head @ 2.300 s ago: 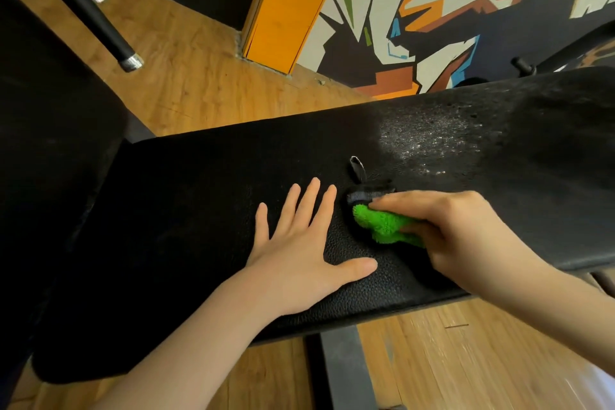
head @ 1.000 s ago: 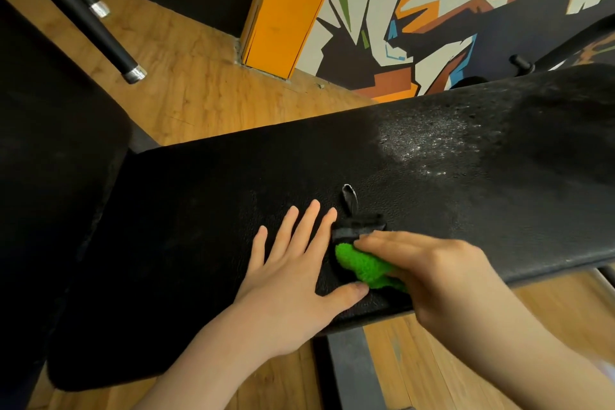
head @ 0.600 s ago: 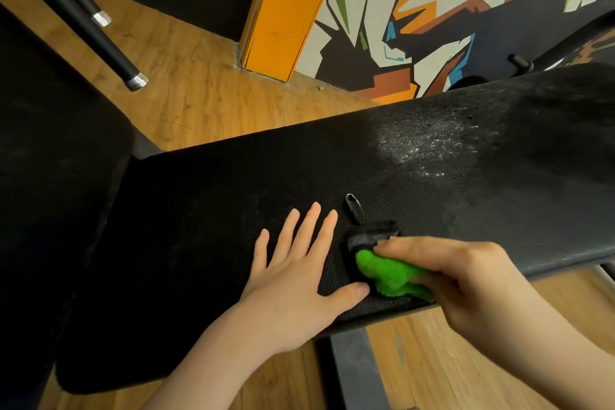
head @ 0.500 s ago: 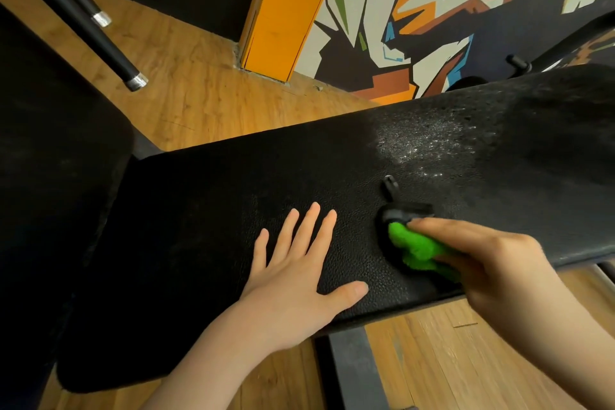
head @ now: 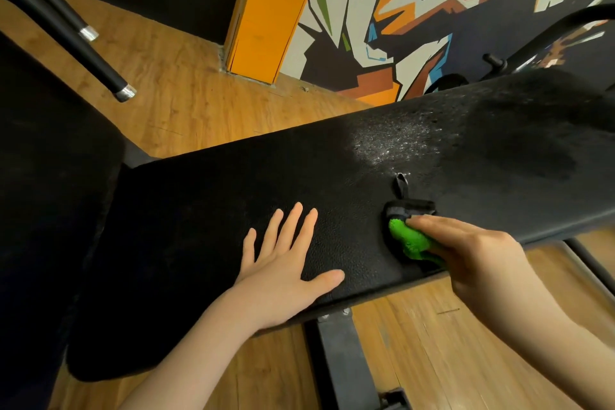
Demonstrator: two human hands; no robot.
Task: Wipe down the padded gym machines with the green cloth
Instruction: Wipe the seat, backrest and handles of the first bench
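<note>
A long black padded bench (head: 332,183) runs across the view, with a pale speckled patch on its far right part. My right hand (head: 466,253) grips the green cloth (head: 411,240) and presses it on the pad near the front edge. The cloth has a dark hem and a small hanging loop that lies on the pad just beyond my fingers. My left hand (head: 286,263) lies flat on the pad to the left of the cloth, fingers spread and straight.
A second black pad (head: 43,210) fills the left side. Two black bars with metal tips (head: 123,91) hang over the wooden floor at top left. An orange pillar (head: 263,10) and a painted wall stand behind. The bench's steel support (head: 342,359) sits below.
My right hand has slid the cloth to the right along the pad, away from my left hand, after an earlier stroke toward it. The left hand has stayed flat in place.
</note>
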